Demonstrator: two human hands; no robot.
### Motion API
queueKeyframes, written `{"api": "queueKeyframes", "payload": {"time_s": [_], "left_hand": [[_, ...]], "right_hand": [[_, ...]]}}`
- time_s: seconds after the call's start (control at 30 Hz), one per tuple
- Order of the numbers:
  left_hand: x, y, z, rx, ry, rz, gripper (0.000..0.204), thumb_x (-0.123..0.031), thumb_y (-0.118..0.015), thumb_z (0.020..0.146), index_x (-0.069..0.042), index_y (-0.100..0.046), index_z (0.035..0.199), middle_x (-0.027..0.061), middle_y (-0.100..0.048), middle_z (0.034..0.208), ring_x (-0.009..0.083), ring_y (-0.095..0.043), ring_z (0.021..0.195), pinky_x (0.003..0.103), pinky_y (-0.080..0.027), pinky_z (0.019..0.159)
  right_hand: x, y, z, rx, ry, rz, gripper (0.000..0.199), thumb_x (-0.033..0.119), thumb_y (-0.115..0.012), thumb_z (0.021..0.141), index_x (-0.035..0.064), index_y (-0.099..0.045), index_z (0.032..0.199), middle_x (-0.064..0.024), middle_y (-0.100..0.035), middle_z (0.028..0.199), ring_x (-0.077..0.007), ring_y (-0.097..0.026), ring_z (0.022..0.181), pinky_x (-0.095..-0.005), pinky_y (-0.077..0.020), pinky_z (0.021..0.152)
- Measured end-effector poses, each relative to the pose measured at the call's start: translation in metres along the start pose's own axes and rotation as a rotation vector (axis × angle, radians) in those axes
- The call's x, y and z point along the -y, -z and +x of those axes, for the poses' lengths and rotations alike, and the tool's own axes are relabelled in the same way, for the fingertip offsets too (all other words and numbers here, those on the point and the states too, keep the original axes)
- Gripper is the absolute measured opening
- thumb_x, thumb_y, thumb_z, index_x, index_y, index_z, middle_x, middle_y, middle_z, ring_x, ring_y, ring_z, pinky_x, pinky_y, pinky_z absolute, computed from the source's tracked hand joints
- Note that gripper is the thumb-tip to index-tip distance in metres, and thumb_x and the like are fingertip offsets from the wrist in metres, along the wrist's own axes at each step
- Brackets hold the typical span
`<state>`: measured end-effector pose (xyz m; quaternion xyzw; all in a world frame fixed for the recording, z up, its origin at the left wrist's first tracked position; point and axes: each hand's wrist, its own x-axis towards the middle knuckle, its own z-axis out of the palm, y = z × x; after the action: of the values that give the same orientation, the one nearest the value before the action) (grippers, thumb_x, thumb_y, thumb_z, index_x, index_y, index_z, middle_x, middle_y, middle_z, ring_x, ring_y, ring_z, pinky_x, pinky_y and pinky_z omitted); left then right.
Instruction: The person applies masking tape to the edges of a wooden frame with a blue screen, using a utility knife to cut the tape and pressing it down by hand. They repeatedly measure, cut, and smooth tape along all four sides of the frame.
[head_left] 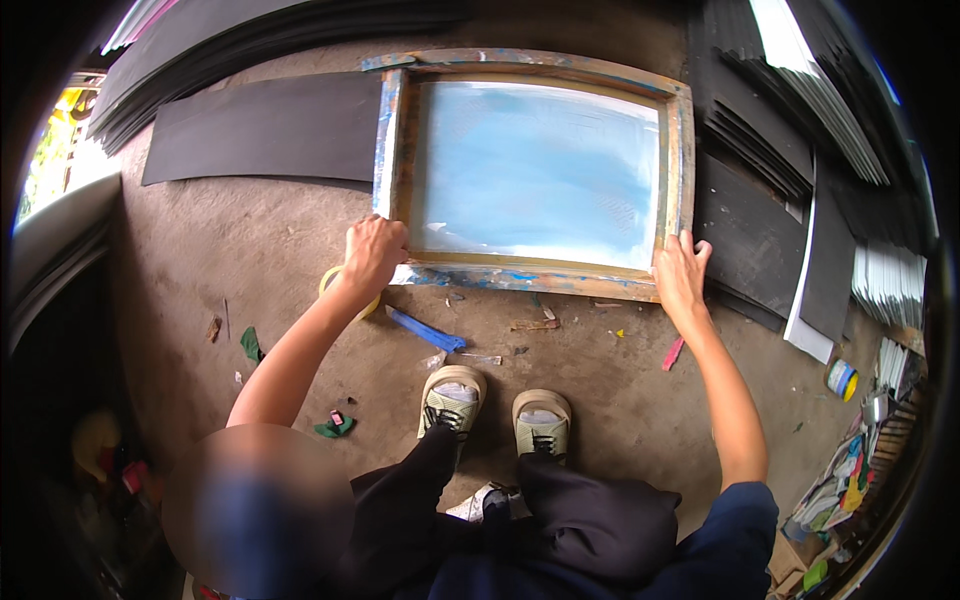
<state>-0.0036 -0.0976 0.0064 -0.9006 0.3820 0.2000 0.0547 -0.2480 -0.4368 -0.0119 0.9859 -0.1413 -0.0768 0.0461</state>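
Observation:
A paint-stained wooden screen-printing frame (530, 278) with light blue mesh (535, 170) is in front of my feet, just above or on the floor; I cannot tell which. My left hand (376, 250) closes around its near left corner. At the near right corner, my right hand (681, 272) grips the wood with its fingers curled over the edge. Beside my left wrist a yellow ring (330, 281), perhaps a tape roll, shows partly behind the forearm. A blue strip (427, 328) lies on the floor just nearer than the frame.
A long black sheet (265, 130) lies left of the frame. Stacks of dark sheets (250, 45) rise at the far left, with more black sheets (750, 225) and white-edged stacks (888, 285) at right. A small tin (841, 380) stands lower right. Scraps (335, 424) litter the concrete floor.

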Motion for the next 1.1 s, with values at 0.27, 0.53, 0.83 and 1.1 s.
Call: {"api": "queueKeyframes", "payload": {"time_s": [0.27, 0.53, 0.83, 1.1], "left_hand": [[0.001, -0.010, 0.007, -0.028, -0.049, 0.020, 0.001, -0.006, -0.065, 0.069, -0.005, -0.066, 0.068, 0.0110, -0.063, 0.068, 0.0241, -0.063, 0.075, 0.035, -0.050, 0.062], [-0.006, -0.012, 0.010, 0.030, -0.050, 0.148, 0.008, -0.002, -0.060, 0.071, -0.008, -0.066, 0.071, 0.0078, -0.065, 0.074, 0.0214, -0.059, 0.087, 0.035, -0.045, 0.076], [-0.013, -0.026, 0.013, -0.064, -0.004, 0.272, 0.004, -0.013, -0.069, 0.066, -0.010, -0.069, 0.069, 0.0078, -0.065, 0.070, 0.0214, -0.060, 0.084, 0.034, -0.040, 0.076], [-0.025, -0.021, 0.016, 0.069, 0.013, 0.463, 0.007, -0.011, -0.066, 0.072, -0.017, -0.068, 0.076, 0.0002, -0.065, 0.074, 0.0157, -0.058, 0.085, 0.031, -0.036, 0.075]], "right_hand": [[0.002, 0.002, 0.001, -0.008, 0.008, 0.023, 0.007, 0.009, -0.062, 0.068, 0.0035, -0.067, 0.069, -0.0105, -0.057, 0.082, -0.0246, -0.046, 0.096, -0.0478, -0.0319, 0.082], [0.002, 0.005, 0.001, -0.002, 0.012, 0.035, 0.007, 0.008, -0.064, 0.066, 0.0029, -0.067, 0.069, -0.0108, -0.056, 0.081, -0.0248, -0.046, 0.095, -0.0477, -0.0322, 0.082], [0.006, 0.004, 0.001, 0.049, 0.001, -0.048, 0.008, 0.008, -0.062, 0.068, 0.0057, -0.068, 0.072, -0.0093, -0.057, 0.084, -0.0242, -0.047, 0.097, -0.0482, -0.0317, 0.085], [0.006, -0.004, 0.003, 0.119, 0.025, -0.207, 0.011, 0.009, -0.061, 0.069, 0.0090, -0.069, 0.076, -0.0059, -0.059, 0.086, -0.0207, -0.046, 0.099, -0.0471, -0.0305, 0.086]]}}
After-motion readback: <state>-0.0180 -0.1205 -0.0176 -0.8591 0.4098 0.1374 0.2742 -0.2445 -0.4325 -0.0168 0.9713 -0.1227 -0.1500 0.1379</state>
